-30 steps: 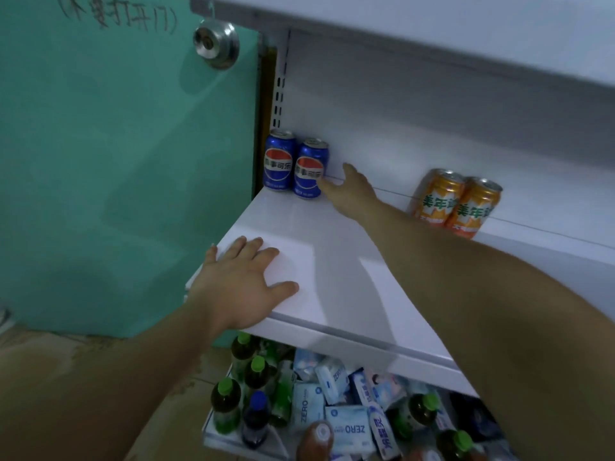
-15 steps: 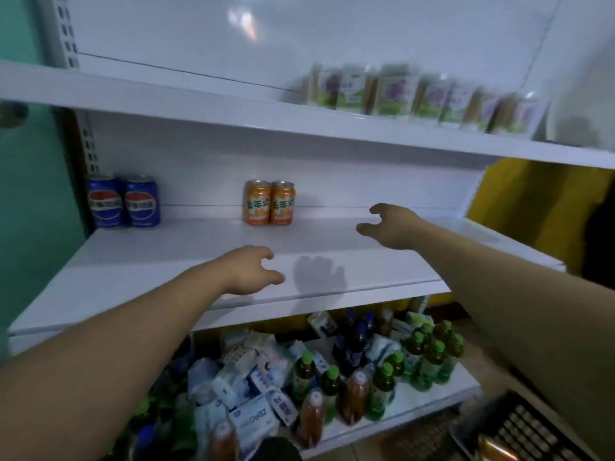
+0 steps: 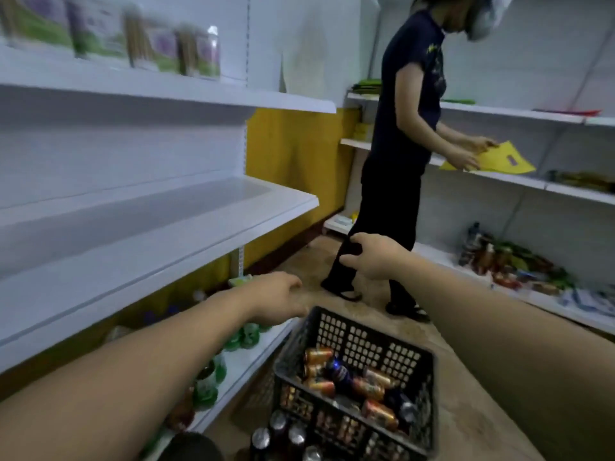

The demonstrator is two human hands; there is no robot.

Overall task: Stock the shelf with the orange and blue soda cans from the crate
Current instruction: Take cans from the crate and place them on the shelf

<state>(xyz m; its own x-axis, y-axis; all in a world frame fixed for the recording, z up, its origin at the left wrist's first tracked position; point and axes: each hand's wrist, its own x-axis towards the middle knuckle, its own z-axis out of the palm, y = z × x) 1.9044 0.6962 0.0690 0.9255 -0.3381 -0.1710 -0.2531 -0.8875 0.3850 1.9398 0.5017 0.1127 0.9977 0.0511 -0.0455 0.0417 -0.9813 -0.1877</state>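
Inside a narrow shop aisle of white painted-metal shelving, over a scuffed tan floor (image 3: 466, 427). Held out toward a black crate (image 3: 362, 334), two bare arms: left hand (image 3: 279, 302) near the crate's far-left corner with loosely curled fingers gripping nothing, right hand (image 3: 372, 257) higher and farther out with thumb and fingers spread apart, likewise empty. Probably lining up for a pick, judging by a spread suited to a round can. Inside the crate, lying on their sides in a loose jumble (hence no tidy row to pluck from): orange cans (image 3: 319, 356) and at least one blue can (image 3: 337, 372), glossy thin-walled cylinders against a lattice of stiff moulded plastic with square holes. To the left, ready to take them: the shelf (image 3: 166, 234), smooth, flat and lipped along the front edge, with no cans in sight on the stretch in view. Below it, crowded on the bottom board: green-capped bottles (image 3: 246, 334). Above, too blurred to read: a row of cartons (image 3: 199, 51). Beyond the hands, standing in dark clothes at the opposite shelving and handling a yellow sheet (image 3: 496, 161): a second person (image 3: 409, 128).
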